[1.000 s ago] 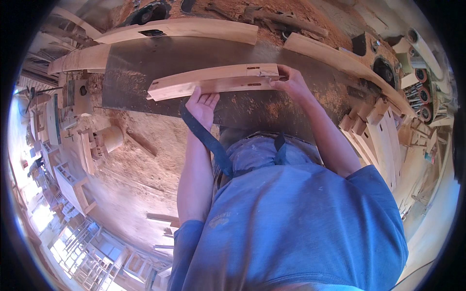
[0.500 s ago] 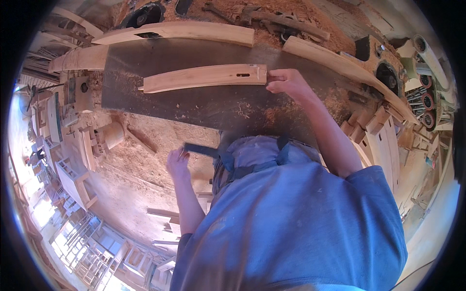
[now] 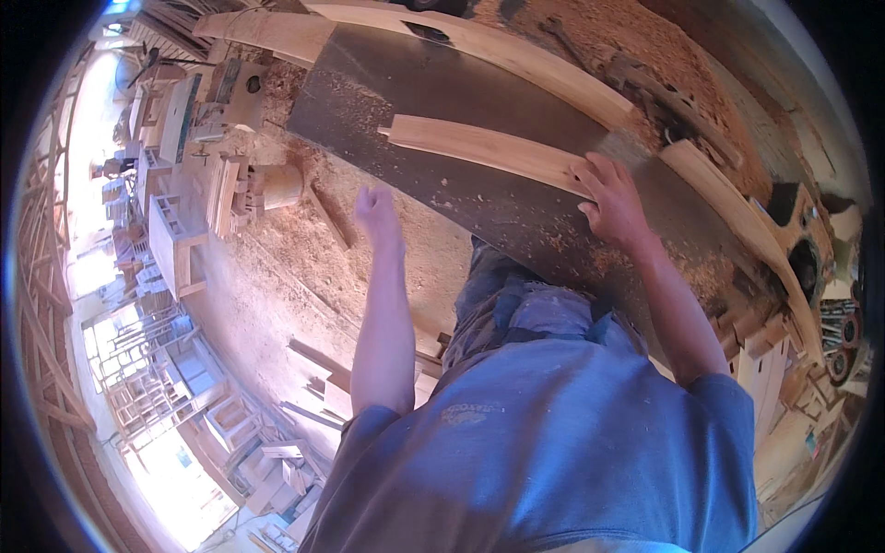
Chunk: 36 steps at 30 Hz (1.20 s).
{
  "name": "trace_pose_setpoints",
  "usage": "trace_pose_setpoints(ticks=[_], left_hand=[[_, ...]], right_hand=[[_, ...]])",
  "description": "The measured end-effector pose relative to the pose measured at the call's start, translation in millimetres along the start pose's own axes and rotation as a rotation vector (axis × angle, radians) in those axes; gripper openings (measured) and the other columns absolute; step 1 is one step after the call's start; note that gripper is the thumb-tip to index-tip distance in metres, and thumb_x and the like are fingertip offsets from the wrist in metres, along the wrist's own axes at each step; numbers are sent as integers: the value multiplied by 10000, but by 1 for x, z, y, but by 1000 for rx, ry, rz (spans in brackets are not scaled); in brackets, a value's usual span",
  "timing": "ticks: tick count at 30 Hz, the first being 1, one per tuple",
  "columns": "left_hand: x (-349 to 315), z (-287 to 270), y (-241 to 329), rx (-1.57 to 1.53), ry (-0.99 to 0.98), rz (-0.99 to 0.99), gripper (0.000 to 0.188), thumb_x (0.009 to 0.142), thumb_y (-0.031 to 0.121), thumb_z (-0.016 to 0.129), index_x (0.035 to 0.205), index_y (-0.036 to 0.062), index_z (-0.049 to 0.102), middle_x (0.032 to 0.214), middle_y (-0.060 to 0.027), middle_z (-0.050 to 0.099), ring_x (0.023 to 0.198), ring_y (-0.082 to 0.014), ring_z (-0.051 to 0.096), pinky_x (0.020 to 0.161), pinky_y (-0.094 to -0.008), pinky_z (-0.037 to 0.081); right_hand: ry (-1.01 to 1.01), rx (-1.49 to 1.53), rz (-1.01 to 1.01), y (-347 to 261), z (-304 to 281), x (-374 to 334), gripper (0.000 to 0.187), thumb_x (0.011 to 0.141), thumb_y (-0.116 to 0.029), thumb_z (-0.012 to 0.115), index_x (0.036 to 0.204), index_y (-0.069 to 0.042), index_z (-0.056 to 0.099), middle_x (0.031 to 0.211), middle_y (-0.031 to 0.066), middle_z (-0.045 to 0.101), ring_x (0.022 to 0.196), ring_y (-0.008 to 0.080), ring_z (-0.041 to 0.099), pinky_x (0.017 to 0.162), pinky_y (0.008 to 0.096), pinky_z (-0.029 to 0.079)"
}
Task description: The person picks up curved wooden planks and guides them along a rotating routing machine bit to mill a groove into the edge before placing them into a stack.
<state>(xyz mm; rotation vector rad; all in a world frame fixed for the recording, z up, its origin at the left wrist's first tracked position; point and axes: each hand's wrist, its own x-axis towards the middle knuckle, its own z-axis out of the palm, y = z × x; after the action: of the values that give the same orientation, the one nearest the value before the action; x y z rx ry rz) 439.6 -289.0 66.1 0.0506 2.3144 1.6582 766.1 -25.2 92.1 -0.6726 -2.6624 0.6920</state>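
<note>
A pale, slightly curved wooden piece lies across the dark flat work table, a small tenon sticking out at its left end. My right hand grips its right end, fingers on top and thumb at the near edge; the hand covers that end. Off the table's near left edge, above the floor, my left hand is raised with its fingers curled in. Whether anything is inside that hand is hidden.
Along the table's far side runs a long curved board with a dark slot. Another curved board borders the right side. Sawdust heaps behind them. On the floor to the left stand a round wooden block and a pale bench.
My view has swung, so the table now slants down to the right. My left hand has risen, and the dark strap seen at it before no longer shows. My right hand reaches further over the wooden piece.
</note>
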Motion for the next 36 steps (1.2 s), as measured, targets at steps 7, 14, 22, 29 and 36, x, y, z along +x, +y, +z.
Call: trace_pose_setpoints(ticks=[7, 14, 22, 29, 36], left_hand=[[83, 84, 17, 247, 235, 208, 489, 980, 191, 561, 1382, -80, 498, 1282, -196, 590, 1157, -300, 576, 1003, -385, 438], [142, 143, 33, 106, 144, 104, 395, 974, 79, 501, 1323, -103, 540, 1189, -189, 624, 1062, -273, 602, 949, -370, 480], [183, 181, 85, 93, 174, 207, 359, 961, 1, 507, 1303, -97, 564, 1091, -123, 678, 1021, -208, 623, 923, -324, 499], [189, 201, 73, 103, 255, 118, 323, 974, 35, 515, 1271, -76, 571, 1123, -123, 665, 1034, -206, 613, 926, -323, 489], [196, 202, 67, -18, 281, 134, 321, 980, 67, 570, 1252, -105, 559, 1061, -81, 682, 956, -154, 628, 892, -284, 497]], right_hand=[[-2, 8, 35, -10, 15, 4, 646, 642, -19, 788, 1264, -103, 636, 1230, 145, 573, 1123, 379, 563, 944, 472, 479], [81, -15, 85, -24, 20, 27, 599, 627, -2, 781, 1210, -98, 675, 1186, 165, 600, 1063, 380, 596, 884, 477, 511], [93, -11, 176, -8, 32, 85, 528, 694, -7, 754, 1209, -109, 692, 1220, 175, 601, 1048, 380, 593, 906, 483, 497], [51, 20, 77, 8, 34, 89, 344, 787, -29, 679, 1130, -19, 711, 1242, 185, 638, 1152, 382, 608, 963, 498, 490], [-79, 237, -172, 32, 23, 95, 198, 860, -16, 599, 1010, 23, 723, 1147, 182, 711, 1165, 385, 639, 992, 541, 498]])
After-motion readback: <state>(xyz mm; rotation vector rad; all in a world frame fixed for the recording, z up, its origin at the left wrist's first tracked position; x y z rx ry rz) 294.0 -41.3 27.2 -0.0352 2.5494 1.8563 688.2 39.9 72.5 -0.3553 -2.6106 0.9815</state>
